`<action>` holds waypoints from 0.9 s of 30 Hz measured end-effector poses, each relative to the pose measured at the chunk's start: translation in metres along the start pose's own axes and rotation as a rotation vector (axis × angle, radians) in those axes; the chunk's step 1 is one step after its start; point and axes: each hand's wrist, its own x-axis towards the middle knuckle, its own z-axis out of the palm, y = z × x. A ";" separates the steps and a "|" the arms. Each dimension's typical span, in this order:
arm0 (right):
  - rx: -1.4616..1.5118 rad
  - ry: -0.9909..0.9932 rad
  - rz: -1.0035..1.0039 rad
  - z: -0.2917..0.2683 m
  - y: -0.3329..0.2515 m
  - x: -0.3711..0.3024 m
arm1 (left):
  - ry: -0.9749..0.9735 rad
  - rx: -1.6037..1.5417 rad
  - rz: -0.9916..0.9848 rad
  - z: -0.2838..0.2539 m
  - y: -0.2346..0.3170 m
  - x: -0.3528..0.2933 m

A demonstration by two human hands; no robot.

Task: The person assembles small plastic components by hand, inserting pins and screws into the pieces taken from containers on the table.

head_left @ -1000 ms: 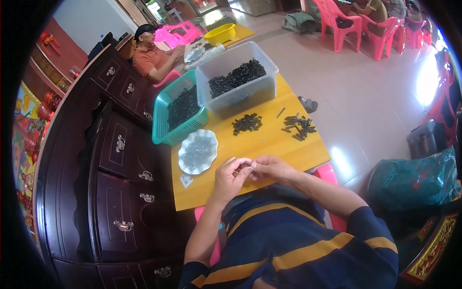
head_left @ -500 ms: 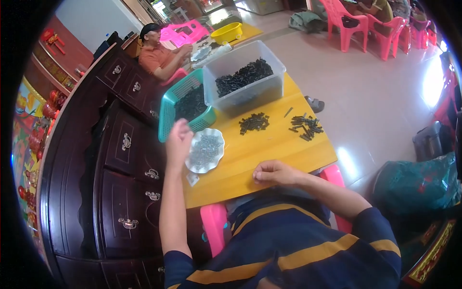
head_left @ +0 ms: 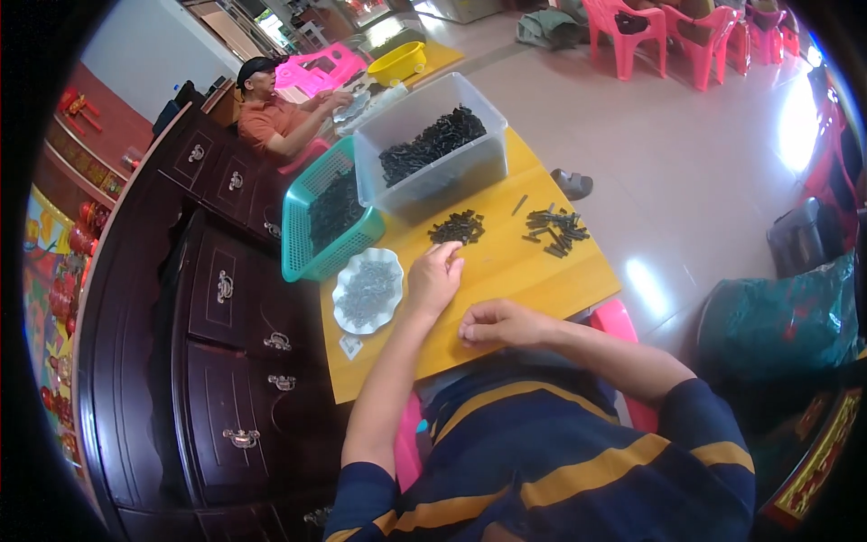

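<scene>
My left hand [head_left: 436,280] is over the yellow table at the near edge of a small pile of short black pieces [head_left: 457,227]. Its fingers are bent and drawn together; whatever they may hold is hidden. Close to the table's front edge, my right hand [head_left: 495,323] rests with curled fingers and thumb pressed together. Anything inside that grip is too small or covered to make out. Left of my left hand sits a white scalloped plate [head_left: 368,291] full of small, clear or silvery pieces. A looser pile of longer black pieces [head_left: 558,231] lies to the right, with one thin strip [head_left: 519,205] apart from it.
A green basket [head_left: 298,237] and a translucent bin [head_left: 433,182], both holding black pieces, stand at the table's far left. Dark wooden drawers [head_left: 226,298] border the left side. Beyond, a person in orange [head_left: 271,122] works beside a yellow basin [head_left: 397,61].
My left hand has moved right, from beside the green basket and plate to the small black pile. My right hand stays nearly in place. The whole view has shifted slightly.
</scene>
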 end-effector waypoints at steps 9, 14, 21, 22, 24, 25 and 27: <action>0.007 -0.001 -0.071 0.000 0.005 0.004 | 0.174 0.236 0.151 0.026 -0.007 0.022; -0.033 -0.017 -0.074 -0.001 0.005 0.005 | 0.199 0.210 0.162 0.026 -0.007 0.016; -0.034 -0.010 -0.062 -0.002 0.003 0.003 | 0.179 0.220 0.160 0.020 -0.006 0.006; -0.025 -0.010 -0.057 -0.002 0.002 0.003 | 0.193 0.204 0.162 0.019 -0.007 0.002; -0.043 0.000 -0.071 -0.003 0.003 0.003 | 0.205 0.188 0.167 0.018 -0.006 -0.003; -0.061 0.007 -0.082 -0.003 0.003 0.004 | 0.229 0.110 0.119 0.018 -0.006 -0.005; -0.033 0.042 -0.102 -0.003 0.006 0.007 | 0.250 0.030 0.070 0.016 -0.005 -0.013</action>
